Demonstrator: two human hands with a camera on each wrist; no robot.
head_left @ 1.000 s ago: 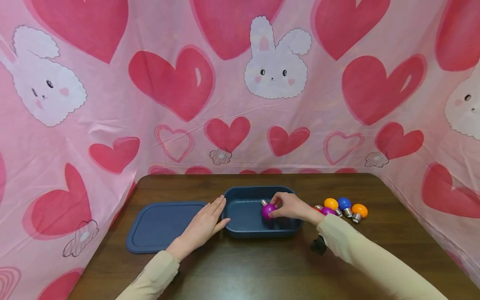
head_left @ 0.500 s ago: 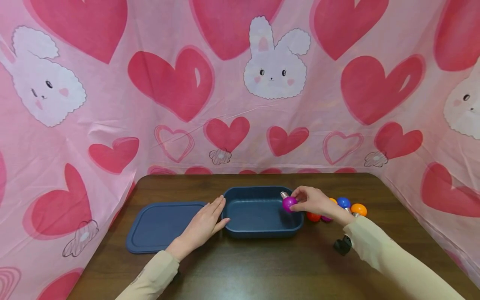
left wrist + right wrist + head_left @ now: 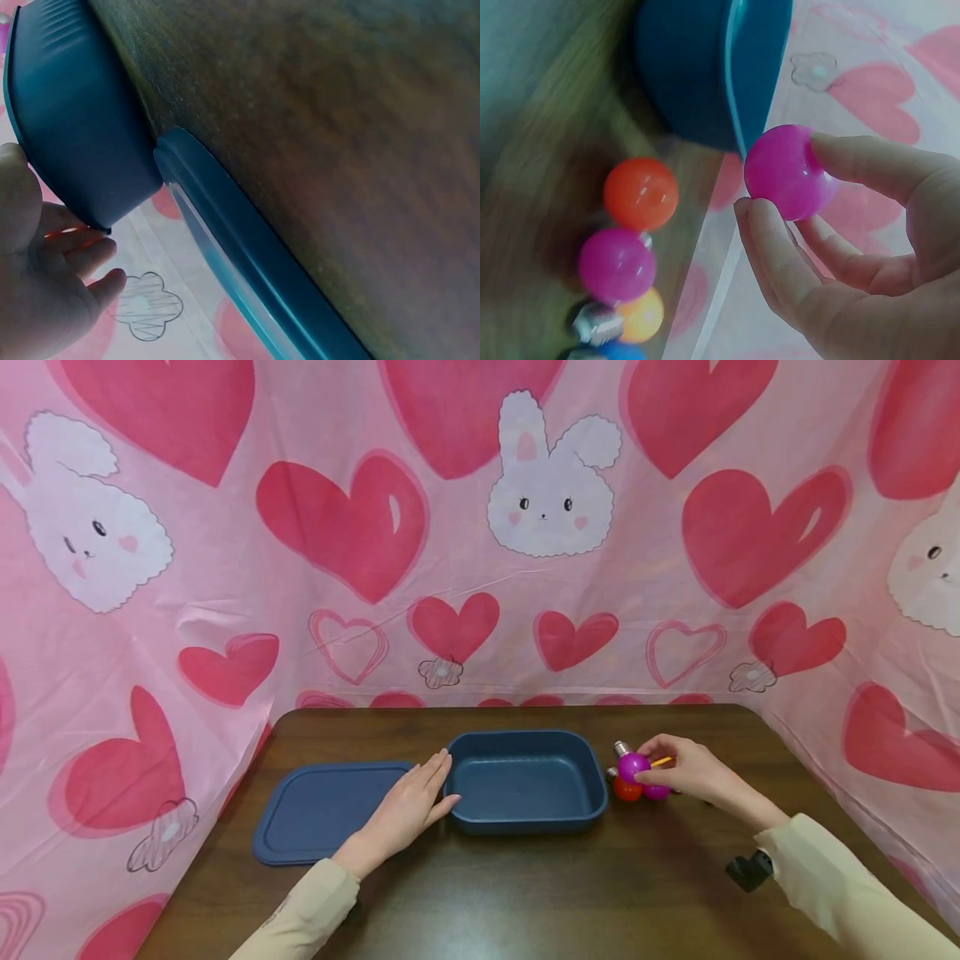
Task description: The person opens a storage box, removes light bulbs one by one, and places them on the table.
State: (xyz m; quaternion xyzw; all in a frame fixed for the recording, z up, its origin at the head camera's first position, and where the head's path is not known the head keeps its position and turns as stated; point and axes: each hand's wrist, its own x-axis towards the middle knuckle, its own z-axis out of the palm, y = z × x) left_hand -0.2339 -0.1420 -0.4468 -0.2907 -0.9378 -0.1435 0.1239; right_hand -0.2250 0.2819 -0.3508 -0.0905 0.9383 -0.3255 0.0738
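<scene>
In the head view my right hand [image 3: 690,768] pinches a purple light bulb [image 3: 633,767] between thumb and fingers, its metal base pointing up and back. The bulb is held above a red bulb [image 3: 627,790] and a second purple bulb [image 3: 656,792] on the table, right of the blue box [image 3: 525,820]. The right wrist view shows the held bulb [image 3: 784,172] apart from those below. My left hand [image 3: 405,802] rests with straight fingers against the left rim of the box; in the left wrist view its fingers [image 3: 86,251] lie along the rim.
A flat blue lid [image 3: 322,814] lies left of the box, partly under my left forearm in view. An orange bulb [image 3: 641,315] and a blue bulb [image 3: 621,352] lie beyond the purple one. A pink heart-patterned cloth [image 3: 450,552] hangs behind the brown table [image 3: 525,893].
My right hand has carried the purple bulb out of the box and rightward, to above the other bulbs. My left hand has stayed at the box's left rim.
</scene>
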